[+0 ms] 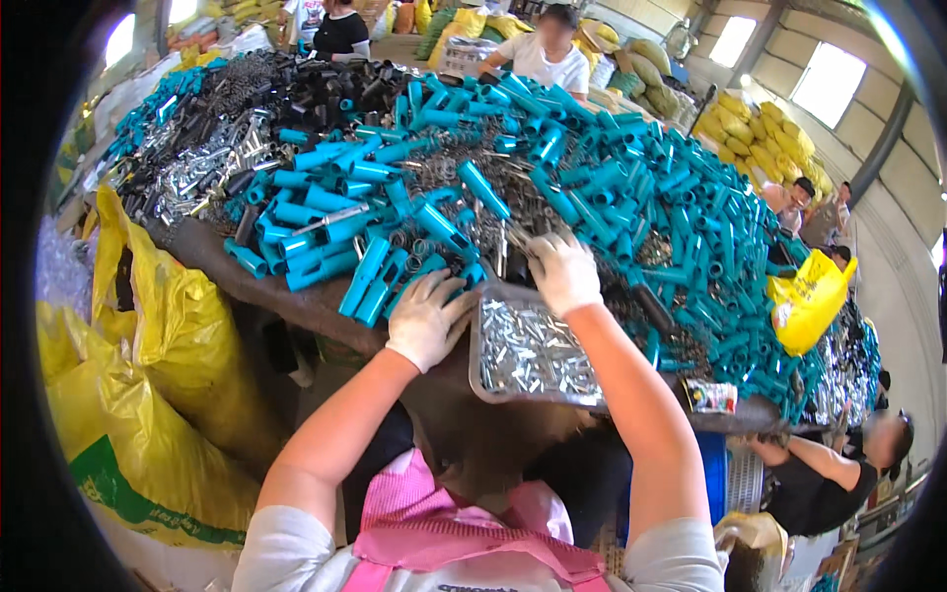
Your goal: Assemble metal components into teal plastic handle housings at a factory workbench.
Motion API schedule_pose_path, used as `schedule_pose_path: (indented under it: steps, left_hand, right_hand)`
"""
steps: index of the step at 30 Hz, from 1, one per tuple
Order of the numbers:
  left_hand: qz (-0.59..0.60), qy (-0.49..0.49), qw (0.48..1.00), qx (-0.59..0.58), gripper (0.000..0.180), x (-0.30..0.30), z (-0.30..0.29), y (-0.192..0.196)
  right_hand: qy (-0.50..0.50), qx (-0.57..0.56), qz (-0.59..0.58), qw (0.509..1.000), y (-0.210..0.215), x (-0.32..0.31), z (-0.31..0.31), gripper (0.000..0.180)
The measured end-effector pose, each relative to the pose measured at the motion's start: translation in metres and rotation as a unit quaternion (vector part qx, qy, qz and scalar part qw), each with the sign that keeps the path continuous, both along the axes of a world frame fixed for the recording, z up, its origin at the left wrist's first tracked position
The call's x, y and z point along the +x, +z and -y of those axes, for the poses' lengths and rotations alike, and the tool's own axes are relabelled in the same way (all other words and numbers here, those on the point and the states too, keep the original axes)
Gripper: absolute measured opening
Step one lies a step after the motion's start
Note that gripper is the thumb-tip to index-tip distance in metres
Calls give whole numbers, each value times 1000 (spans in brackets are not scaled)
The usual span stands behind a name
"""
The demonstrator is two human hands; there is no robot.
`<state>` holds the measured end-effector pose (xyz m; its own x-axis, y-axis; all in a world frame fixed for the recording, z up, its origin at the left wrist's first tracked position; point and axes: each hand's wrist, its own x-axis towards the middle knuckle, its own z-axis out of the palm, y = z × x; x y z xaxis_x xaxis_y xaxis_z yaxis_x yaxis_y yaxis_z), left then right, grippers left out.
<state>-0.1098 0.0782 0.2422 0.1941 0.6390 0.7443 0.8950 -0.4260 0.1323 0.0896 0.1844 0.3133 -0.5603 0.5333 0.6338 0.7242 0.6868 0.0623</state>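
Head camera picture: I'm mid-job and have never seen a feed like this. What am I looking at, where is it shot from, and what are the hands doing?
This is one wide fisheye view from a camera worn on a person's head, looking down, so straight edges bend near the rim. There is no machine: the two forearms coming up from the bottom belong to the wearer, both in white work gloves. The left hand rests at the left edge of a shallow clear tray filled with small shiny metal pieces. The right hand reaches over the tray into the pile, its fingers curled around small parts; what exactly they pinch is too small to tell. The table is heaped with teal plastic tubes, black tubes and more metal bits. Yellow sacks stand on the left; other people work around the table.
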Motion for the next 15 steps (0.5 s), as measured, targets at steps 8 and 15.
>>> schedule_pose_path:
  steps: [8, 15]
  left_hand:
    - [25, 4, 999, 27, 38, -4, -11, -6]
    - [26, 5, 1000, 17, 39, -5, -15, -2]
  right_hand:
    - [-172, -121, 244, 947, -15, -33, -100, 18]
    - [-169, -206, 183, 946, 38, -27, -111, 20]
